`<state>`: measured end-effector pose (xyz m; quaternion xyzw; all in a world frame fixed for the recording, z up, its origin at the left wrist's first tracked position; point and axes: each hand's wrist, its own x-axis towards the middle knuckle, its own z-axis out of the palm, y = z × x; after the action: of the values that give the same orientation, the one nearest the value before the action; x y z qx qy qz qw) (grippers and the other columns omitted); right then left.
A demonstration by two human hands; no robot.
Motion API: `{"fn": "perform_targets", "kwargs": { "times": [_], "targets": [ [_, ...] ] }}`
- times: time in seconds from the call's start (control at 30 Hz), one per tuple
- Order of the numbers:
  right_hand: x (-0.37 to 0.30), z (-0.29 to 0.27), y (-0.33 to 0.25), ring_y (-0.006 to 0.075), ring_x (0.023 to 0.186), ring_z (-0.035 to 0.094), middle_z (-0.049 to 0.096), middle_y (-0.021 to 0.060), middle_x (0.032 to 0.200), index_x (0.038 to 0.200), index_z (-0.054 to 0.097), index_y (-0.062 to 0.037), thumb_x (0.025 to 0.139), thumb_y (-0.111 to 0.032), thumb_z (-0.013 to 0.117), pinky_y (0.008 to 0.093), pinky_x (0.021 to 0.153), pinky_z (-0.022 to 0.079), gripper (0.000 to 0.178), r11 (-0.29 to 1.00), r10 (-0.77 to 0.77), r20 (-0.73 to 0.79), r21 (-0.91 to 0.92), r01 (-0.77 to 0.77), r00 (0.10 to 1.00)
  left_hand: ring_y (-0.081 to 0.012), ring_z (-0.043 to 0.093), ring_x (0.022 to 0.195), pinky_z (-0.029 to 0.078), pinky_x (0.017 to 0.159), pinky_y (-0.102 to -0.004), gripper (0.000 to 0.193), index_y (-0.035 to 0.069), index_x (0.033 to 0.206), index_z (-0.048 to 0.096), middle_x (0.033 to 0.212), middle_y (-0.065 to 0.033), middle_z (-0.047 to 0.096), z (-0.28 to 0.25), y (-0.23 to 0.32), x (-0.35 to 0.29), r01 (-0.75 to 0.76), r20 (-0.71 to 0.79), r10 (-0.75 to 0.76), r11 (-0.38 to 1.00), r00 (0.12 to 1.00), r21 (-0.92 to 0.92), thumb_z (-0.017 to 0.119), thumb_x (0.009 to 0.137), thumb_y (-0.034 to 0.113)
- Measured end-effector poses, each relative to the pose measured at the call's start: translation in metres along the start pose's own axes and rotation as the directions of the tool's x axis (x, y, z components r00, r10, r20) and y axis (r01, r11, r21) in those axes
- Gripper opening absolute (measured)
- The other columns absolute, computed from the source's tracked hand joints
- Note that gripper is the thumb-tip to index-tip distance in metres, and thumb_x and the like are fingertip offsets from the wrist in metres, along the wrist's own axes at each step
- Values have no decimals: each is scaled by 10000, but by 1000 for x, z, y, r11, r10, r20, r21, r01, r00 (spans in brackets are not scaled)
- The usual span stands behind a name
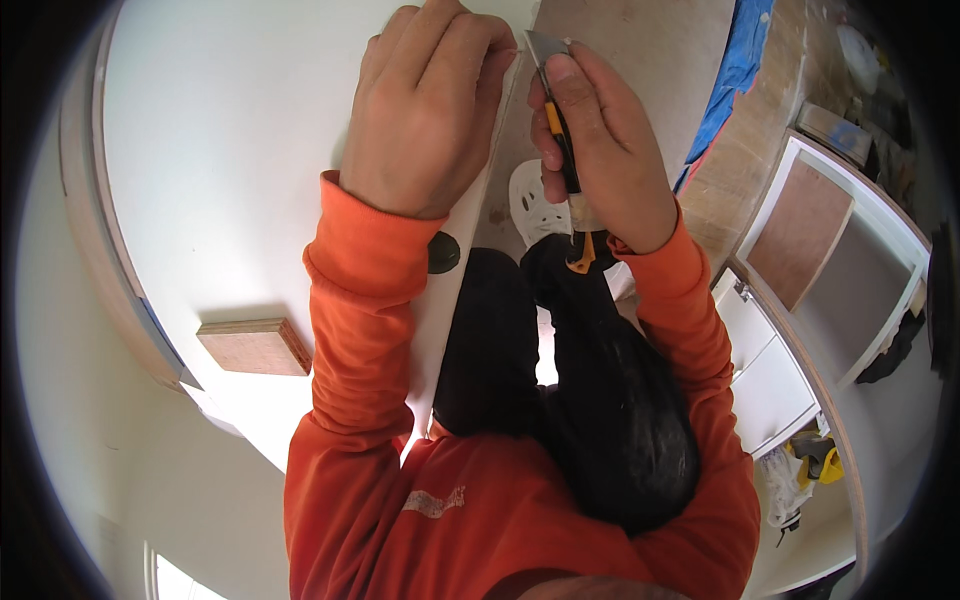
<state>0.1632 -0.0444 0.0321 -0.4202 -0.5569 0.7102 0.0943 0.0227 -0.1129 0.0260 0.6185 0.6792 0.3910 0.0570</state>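
Note:
My right hand [612,150] is wrapped round a utility knife [565,150] with a black and yellow handle. Its bare blade points up and left, close to the edge of a large white panel [220,150]. Over that edge my left hand [425,110] is closed, thumb and fingertips pinched together near the blade tip. Whatever it may pinch is too small or hidden to make out. A dark round piece [443,252] sits on the panel by my left cuff. Farther left, a plywood block [255,346] rests on the panel.
My black-trousered legs [610,400] are beside the panel's right edge, with a white clog [537,205] beyond. A white cabinet frame [905,260] with a brown board [800,235] stands at right. Blue sheeting [722,95] lies along the floor, and bags [785,485] sit lower right.

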Motion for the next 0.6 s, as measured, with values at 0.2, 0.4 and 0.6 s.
{"fn": "perform_targets", "kwargs": {
  "times": [0.2,0.4,0.6],
  "targets": [
    [-1,-4,2,112,426,508,494,30,546,929,522,7,1020,-258,401,263,441,411,305,991,35,4,127,-35,999,-168,542,679,448,616,-277,125,12,890,621,804,-53,573,6,-10,-5,-12,-24,13,999,1000,37,641,805,-77],
    [-1,-6,4,127,445,537,523,45,534,927,524,18,1006,-227,436,277,453,416,272,985,-39,23,170,34,999,-148,556,684,449,616,-257,101,-6,879,622,816,-58,587,2,-7,-4,26,15,-27,997,1000,79,651,809,-72],
    [5,-13,3,201,429,529,525,80,533,862,550,-3,991,-204,472,332,468,408,252,999,-48,47,-16,49,998,-137,551,681,438,608,-247,99,-11,866,620,813,-60,585,-2,-5,-3,59,64,-63,997,996,58,651,797,-74]
  ]
}}
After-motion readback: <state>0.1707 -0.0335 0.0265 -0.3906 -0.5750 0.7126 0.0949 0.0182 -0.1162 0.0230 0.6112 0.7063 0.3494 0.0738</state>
